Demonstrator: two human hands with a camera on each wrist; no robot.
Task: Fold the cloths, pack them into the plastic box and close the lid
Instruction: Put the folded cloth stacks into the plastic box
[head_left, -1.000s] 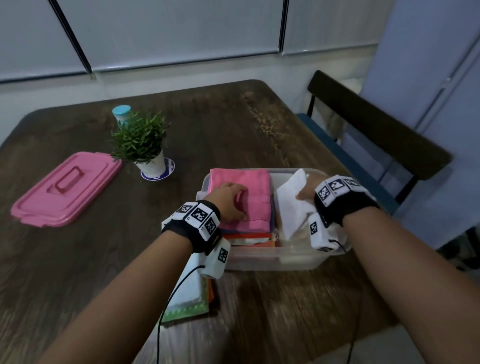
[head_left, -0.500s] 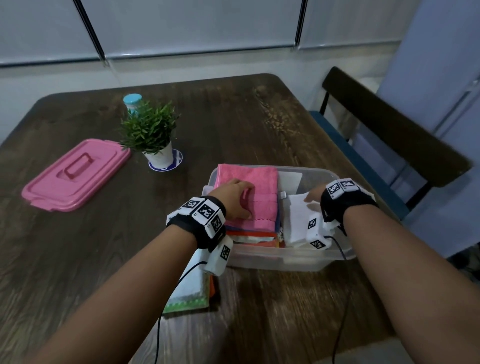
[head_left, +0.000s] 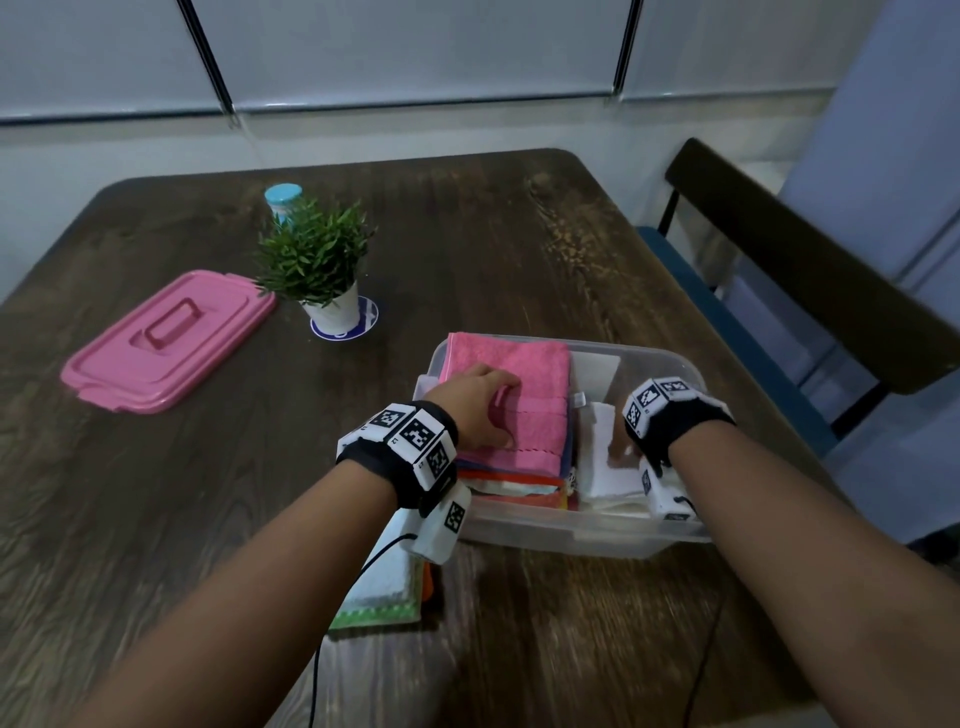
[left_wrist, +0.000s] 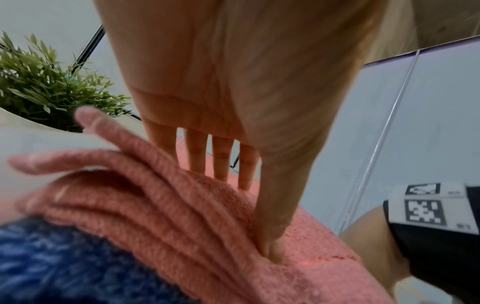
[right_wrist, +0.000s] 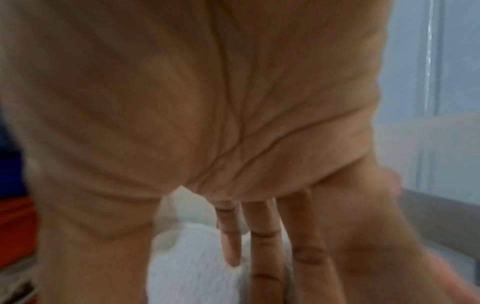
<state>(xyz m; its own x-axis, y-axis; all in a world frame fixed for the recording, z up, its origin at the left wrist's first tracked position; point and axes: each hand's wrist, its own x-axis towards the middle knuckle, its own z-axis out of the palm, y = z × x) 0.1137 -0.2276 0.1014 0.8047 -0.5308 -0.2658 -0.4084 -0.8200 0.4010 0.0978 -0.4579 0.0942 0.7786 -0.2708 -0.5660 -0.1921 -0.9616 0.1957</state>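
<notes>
The clear plastic box (head_left: 545, 535) stands on the table before me. Its left half holds a stack of folded cloths topped by a pink cloth (head_left: 524, 379). My left hand (head_left: 485, 410) presses down on that pink cloth (left_wrist: 182, 209); the fingers (left_wrist: 221, 160) are straight and the thumb digs into the terry. A blue cloth (left_wrist: 59, 267) lies just under the pink one. In the box's right half, my right hand (head_left: 618, 449) pushes a white cloth (head_left: 602, 467) down with straight fingers (right_wrist: 262, 246). The wrist band hides most of that hand in the head view. The pink lid (head_left: 166, 343) lies off the box, far left.
A small potted plant (head_left: 322, 260) stands on a coaster between lid and box, with a teal-capped bottle (head_left: 283, 200) behind it. Folded cloths (head_left: 384, 592), white with a green edge over orange, lie on the table under my left wrist. A dark chair (head_left: 789, 244) stands at the right.
The right hand has come down with the white cloth, from held up above the rim to pressed low inside the box. The left hand has stayed on the pink cloth.
</notes>
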